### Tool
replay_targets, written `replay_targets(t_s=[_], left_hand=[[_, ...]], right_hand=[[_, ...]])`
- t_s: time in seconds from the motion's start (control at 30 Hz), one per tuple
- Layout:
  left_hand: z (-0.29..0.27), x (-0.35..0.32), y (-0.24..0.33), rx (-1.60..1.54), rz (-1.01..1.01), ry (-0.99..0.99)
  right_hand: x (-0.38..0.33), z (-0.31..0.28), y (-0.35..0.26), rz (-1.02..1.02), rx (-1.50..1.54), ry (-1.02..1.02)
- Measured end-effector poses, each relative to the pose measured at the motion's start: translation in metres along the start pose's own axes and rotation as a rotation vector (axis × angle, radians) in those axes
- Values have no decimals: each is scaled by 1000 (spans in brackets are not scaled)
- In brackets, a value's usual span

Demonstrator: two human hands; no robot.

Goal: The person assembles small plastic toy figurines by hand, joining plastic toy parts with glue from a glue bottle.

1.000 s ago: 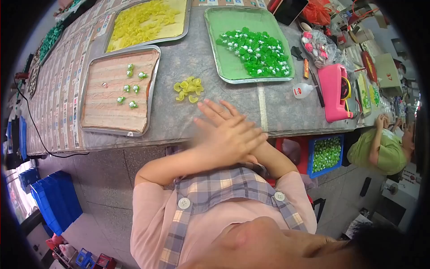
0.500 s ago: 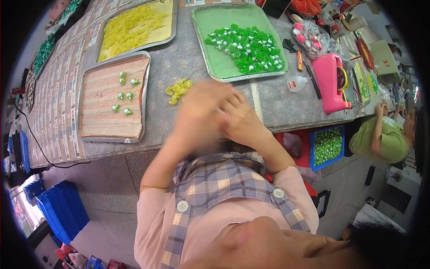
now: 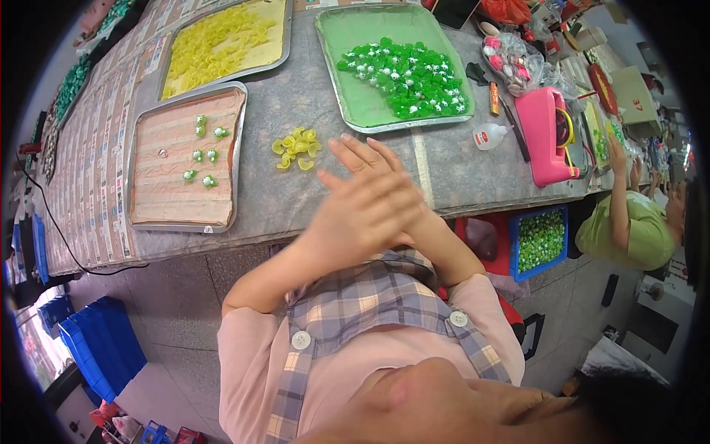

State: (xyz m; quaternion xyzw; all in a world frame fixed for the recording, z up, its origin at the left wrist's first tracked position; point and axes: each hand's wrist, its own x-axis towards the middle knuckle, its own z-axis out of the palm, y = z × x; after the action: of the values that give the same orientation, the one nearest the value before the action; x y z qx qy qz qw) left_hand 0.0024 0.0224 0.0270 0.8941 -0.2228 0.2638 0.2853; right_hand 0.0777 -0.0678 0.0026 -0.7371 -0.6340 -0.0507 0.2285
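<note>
1. A few green-and-white pieces (image 3: 220,132) are set out on the pink-lined tray (image 3: 163,194); far more green pieces (image 3: 407,81) are heaped on the green tray (image 3: 362,29), so little appears done.
2. The left hand (image 3: 373,209) is laid across the right hand (image 3: 364,157), both with fingers extended; nothing is seen gripped.
3. Loose yellow pieces (image 3: 298,140) are untouched, just left of the fingertips.

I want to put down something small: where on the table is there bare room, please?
The gray tabletop is bare between the pink-lined tray and green tray, beyond the loose yellow pieces. Another patch lies right of the hands, between the table's near edge and the white bottle. It is crowded around the pink container, orange tube and pink-and-white pieces.
</note>
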Motion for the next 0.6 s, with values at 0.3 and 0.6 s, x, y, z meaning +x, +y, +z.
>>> replay_targets(t_s=[0.3,0.6], left_hand=[[-40,-16,-43,-247,-426,155],[-33,-5,-35,-295,-243,74]], right_hand=[[0,-29,-11,-142,76,135],[-5,-21,-11,-176,157,62]])
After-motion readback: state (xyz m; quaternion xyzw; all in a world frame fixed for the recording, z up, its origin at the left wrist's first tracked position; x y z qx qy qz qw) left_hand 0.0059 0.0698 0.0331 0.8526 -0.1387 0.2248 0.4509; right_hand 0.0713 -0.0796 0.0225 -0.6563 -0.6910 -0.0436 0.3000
